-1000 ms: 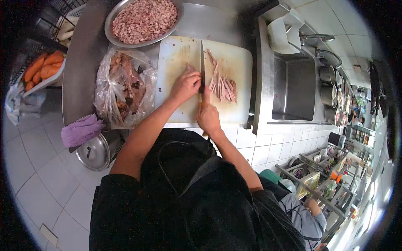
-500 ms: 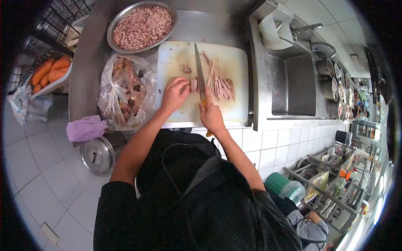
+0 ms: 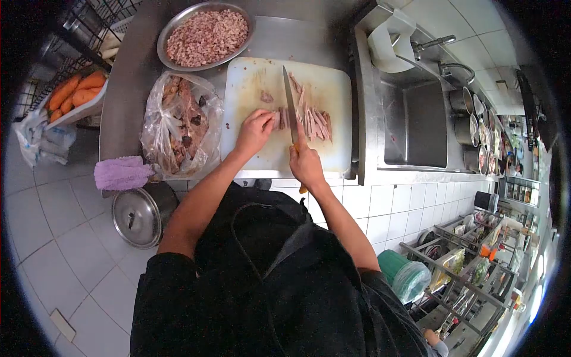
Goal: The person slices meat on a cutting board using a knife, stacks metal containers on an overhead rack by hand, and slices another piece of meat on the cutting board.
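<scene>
My right hand is wrapped round the handle of a long kitchen knife, whose blade points away from me over the white cutting board. Just left of the blade, the curled fingers of my left hand press on a piece of meat, which they partly hide. To the right of the knife lie several thin meat strips, loosely heaped. A small meat scrap rests beyond my left hand. Whether the blade's edge touches the meat is hard to tell.
A metal bowl of diced meat stands behind the board. Left of it is a clear plastic bag of meat, with a purple towel at the counter's corner. A sink lies to the right; a lidded pot stands below left.
The knife and my right hand have shifted slightly right, and more cut meat shows between my left fingers and the blade. My left hand stays on the meat, slightly farther right. The view has shifted a little.
</scene>
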`<action>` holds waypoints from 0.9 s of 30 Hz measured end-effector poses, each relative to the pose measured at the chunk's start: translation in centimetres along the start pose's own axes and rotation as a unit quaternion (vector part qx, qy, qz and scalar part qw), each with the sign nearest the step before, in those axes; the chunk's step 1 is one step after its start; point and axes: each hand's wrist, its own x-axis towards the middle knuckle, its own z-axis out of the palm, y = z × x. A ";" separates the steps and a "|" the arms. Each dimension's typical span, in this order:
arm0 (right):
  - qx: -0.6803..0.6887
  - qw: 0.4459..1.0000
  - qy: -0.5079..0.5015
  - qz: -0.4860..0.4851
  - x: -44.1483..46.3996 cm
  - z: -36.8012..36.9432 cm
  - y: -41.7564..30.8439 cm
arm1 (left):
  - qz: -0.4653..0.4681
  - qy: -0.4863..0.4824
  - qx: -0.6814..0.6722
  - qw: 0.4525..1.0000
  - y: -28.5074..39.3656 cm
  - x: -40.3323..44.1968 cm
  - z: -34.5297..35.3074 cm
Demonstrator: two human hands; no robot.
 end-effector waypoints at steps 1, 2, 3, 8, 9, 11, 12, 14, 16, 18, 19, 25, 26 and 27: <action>0.010 1.000 0.004 -0.005 -0.1 -0.1 -0.2 | -0.006 0.002 -0.003 1.000 0.2 0.1 -0.1; 0.020 1.000 0.007 -0.010 -0.1 -0.2 -0.5 | -0.012 0.004 -0.007 1.000 0.4 0.2 -0.1; 0.030 0.999 0.011 -0.014 -0.3 -0.4 -1.0 | -0.018 0.006 -0.011 1.000 0.6 0.3 -0.2; 0.019 1.000 -0.016 0.000 -0.4 0.2 -2.7 | 0.026 -0.052 0.047 0.997 -0.1 0.8 -0.8; 0.014 1.000 -0.017 -0.002 -0.4 0.5 -2.7 | 0.046 -0.055 0.054 0.996 -0.3 0.7 -0.8; 0.013 1.000 -0.018 -0.003 -0.4 0.9 -2.8 | 0.023 -0.047 0.027 0.998 -0.7 0.2 -0.5; 0.018 1.000 -0.018 -0.003 -0.4 1.1 -2.9 | 0.012 -0.043 0.015 0.999 -0.7 0.1 -0.5; 0.016 1.000 -0.022 0.008 -0.3 1.6 -3.1 | -0.006 -0.021 0.003 1.000 -0.4 -0.2 -0.2; 0.001 0.999 -0.027 0.028 0.1 2.0 -3.3 | -0.020 -0.007 -0.002 1.000 0.2 -0.1 0.0; 0.011 0.999 -0.026 0.021 0.0 2.0 -3.1 | -0.034 -0.005 -0.001 0.999 0.4 -0.4 0.1; 0.014 0.999 -0.025 0.017 0.2 2.0 -3.1 | -0.021 -0.001 0.001 1.000 0.1 -0.5 0.2; 0.061 0.995 0.043 -0.067 4.9 3.4 -1.3 | 0.020 0.012 0.001 1.000 -0.9 -0.6 0.4; 0.058 0.997 0.015 -0.043 5.3 3.2 -1.3 | 0.022 0.013 -0.007 1.000 -0.9 -0.7 0.2; 0.055 0.998 -0.009 -0.020 5.8 2.2 -2.0 | 0.027 0.015 -0.017 0.999 -0.9 -0.5 0.1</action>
